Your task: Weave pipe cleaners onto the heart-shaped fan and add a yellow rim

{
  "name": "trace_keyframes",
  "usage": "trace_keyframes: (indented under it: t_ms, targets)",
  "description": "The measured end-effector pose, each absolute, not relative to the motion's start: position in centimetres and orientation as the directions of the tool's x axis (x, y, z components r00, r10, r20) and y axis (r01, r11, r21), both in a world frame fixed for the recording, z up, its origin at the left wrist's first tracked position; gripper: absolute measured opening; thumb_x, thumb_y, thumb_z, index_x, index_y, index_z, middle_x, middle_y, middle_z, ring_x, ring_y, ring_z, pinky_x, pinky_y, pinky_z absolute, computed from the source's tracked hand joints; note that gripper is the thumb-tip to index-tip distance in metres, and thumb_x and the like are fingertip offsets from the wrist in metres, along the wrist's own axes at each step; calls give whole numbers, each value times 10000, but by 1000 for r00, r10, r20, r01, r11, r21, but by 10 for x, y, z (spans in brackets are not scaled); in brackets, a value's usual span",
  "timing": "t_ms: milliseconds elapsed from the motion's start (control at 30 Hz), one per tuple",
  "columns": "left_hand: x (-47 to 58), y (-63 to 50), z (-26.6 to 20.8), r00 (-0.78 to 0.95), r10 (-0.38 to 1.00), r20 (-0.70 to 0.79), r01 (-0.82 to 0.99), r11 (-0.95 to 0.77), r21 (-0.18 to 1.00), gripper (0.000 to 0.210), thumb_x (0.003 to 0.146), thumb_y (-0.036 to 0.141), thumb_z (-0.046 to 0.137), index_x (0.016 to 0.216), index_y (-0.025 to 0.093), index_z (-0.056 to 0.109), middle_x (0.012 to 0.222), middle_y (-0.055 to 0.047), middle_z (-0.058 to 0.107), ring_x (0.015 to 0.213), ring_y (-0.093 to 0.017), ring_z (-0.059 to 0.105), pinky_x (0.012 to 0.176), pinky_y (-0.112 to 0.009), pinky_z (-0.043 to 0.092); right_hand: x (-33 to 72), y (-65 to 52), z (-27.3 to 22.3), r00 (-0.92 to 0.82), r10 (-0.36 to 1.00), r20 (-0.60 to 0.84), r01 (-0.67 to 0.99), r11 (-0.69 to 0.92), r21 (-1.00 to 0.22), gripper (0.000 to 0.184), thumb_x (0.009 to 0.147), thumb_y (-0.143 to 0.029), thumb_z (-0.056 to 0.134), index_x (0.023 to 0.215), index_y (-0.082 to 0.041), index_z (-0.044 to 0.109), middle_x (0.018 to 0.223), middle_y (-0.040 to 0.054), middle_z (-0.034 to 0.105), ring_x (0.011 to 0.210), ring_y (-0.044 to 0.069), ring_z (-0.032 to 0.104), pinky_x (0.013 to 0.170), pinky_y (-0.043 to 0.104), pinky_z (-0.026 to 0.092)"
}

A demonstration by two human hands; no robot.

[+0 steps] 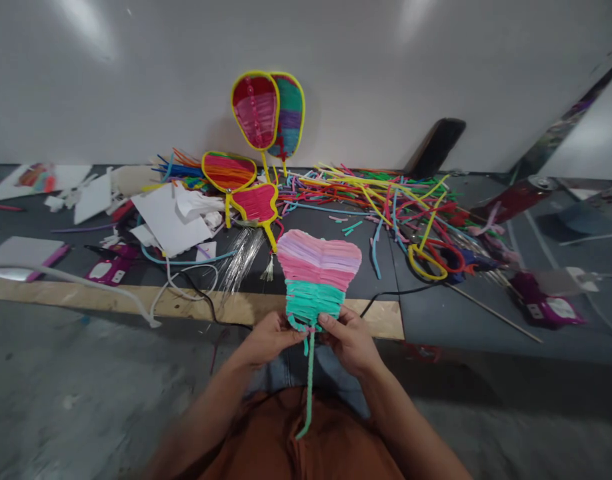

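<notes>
A fan-shaped pipe-cleaner piece (319, 273), banded in pink, lilac and turquoise, is held up in front of my body. My left hand (269, 339) grips its lower left edge, close to a loose turquoise loop. On the lower right, my right hand (351, 337) pinches it, the thumb lying over the turquoise part near the base. A green pipe-cleaner stem (310, 387) hangs down between both hands, its lower end bent to the left. Some fingers are hidden behind the piece.
Finished fans with yellow rims (256, 110) lean against the grey wall. Loose pipe cleaners (356, 183) heap along the table's back. White paper sheets (171, 220) and a purple device (111, 267) lie left. A drink can (529, 193), phone (439, 143) and second purple device (546, 303) are right.
</notes>
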State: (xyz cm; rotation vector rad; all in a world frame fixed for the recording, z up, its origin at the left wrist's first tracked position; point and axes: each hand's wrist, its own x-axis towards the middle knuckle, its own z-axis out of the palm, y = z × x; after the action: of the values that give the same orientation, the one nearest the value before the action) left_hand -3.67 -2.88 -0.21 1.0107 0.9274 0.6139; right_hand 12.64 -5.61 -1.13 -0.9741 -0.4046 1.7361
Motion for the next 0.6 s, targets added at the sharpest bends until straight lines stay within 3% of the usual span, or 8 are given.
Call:
trace_keyframes:
  t_ms: [333, 467, 600]
  targets:
    - [-31, -28, 3, 399, 863, -310, 26, 328, 944, 255, 593, 379, 783, 710, 160, 725, 671, -33, 701, 674, -179, 596, 722, -305, 489, 129, -63, -13, -121, 907, -402, -526, -402, -750, 265, 639, -370, 796, 785, -180, 682, 672, -4, 642, 474, 69, 429, 458, 211, 349]
    - [-38, -29, 5, 510, 801, -315, -6, 369, 929, 313, 655, 395, 743, 840, 143, 726, 799, -63, 722, 776, -196, 624, 805, -321, 477, 129, -63, -14, -83, 925, -371, -481, -364, -798, 271, 643, -393, 790, 741, -177, 659, 619, -19, 611, 459, 67, 417, 448, 212, 336]
    - [-43, -28, 5, 625, 724, -292, -64, 420, 905, 458, 621, 406, 770, 988, 141, 697, 890, -84, 721, 842, -219, 639, 793, -319, 484, 129, -63, -14, -56, 938, -341, -428, -331, -841, 283, 665, -409, 772, 752, -174, 641, 597, -24, 578, 468, 71, 420, 454, 215, 339]
